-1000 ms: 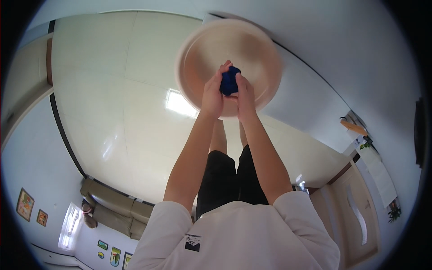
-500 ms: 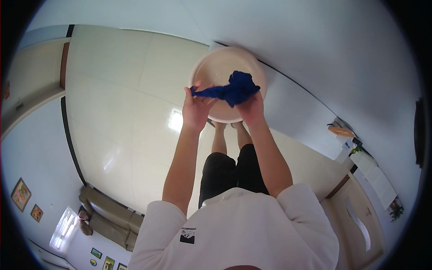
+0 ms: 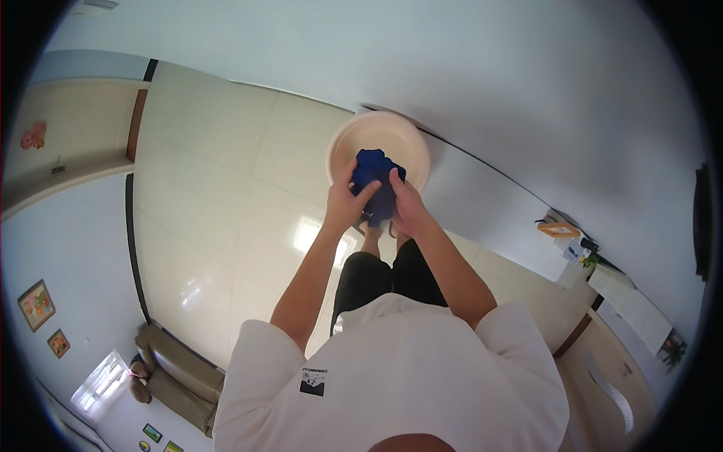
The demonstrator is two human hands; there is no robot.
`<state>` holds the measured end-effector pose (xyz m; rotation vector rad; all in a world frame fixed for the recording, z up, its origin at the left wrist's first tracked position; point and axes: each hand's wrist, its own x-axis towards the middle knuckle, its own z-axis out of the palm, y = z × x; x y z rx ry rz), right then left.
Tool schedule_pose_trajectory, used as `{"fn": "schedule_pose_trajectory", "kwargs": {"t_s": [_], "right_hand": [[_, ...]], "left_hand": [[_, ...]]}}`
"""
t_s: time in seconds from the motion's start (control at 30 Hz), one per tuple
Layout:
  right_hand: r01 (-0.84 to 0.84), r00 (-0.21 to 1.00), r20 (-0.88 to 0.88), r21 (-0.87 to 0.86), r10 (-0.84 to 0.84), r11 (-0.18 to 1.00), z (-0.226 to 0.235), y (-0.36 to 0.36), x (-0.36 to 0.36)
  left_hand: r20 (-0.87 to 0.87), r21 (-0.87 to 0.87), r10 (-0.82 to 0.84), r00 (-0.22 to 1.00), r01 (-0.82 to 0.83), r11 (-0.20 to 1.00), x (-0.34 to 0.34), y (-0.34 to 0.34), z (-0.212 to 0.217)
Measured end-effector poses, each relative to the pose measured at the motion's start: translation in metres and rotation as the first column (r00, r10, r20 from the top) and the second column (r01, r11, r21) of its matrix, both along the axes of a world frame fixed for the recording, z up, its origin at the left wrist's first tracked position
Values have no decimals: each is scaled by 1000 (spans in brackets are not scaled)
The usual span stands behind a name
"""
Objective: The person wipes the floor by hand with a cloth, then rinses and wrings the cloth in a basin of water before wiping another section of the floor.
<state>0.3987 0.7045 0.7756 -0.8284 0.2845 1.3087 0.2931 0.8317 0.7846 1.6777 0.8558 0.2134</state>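
Observation:
A dark blue cloth (image 3: 379, 177), bunched and hanging down in folds, is held between my two hands over the near side of a round pale pink basin (image 3: 341, 143). My left hand (image 3: 349, 202) grips its left edge, with the thumb across the front. On the other edge my right hand (image 3: 409, 205) is closed, its thumb lying along the cloth. The fingers behind the cloth are hidden. The lower end of the cloth hangs near my legs, slightly blurred.
The basin stands by a long white cabinet (image 3: 482, 188) along the wall. Picture frames and plants (image 3: 561, 230) sit at its right end. Glossy cream tiles (image 3: 226, 188) cover the floor. A brown sofa (image 3: 177, 377) is at lower left, a door (image 3: 595, 369) at lower right.
My hands have come closer together and lower. The cloth, stretched sideways before with a twisted end at my left hand, now hangs gathered between them. The view has shifted slightly.

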Motion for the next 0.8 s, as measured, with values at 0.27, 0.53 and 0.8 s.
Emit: {"fn": "schedule_pose_trajectory", "kwargs": {"t_s": [0.27, 0.53, 0.8], "right_hand": [[88, 991, 105, -90, -79, 992, 56, -50, 28], [369, 927, 67, 20, -369, 929, 94, -119, 29], [717, 696, -95, 143, -712, 682, 110, -166, -41]], "left_hand": [[189, -751, 429, 883, -151, 643, -10, 23, 5], [106, -855, 338, 935, -88, 511, 3, 18, 27], [44, -606, -436, 899, 371, 703, 22, -27, 37]]}}
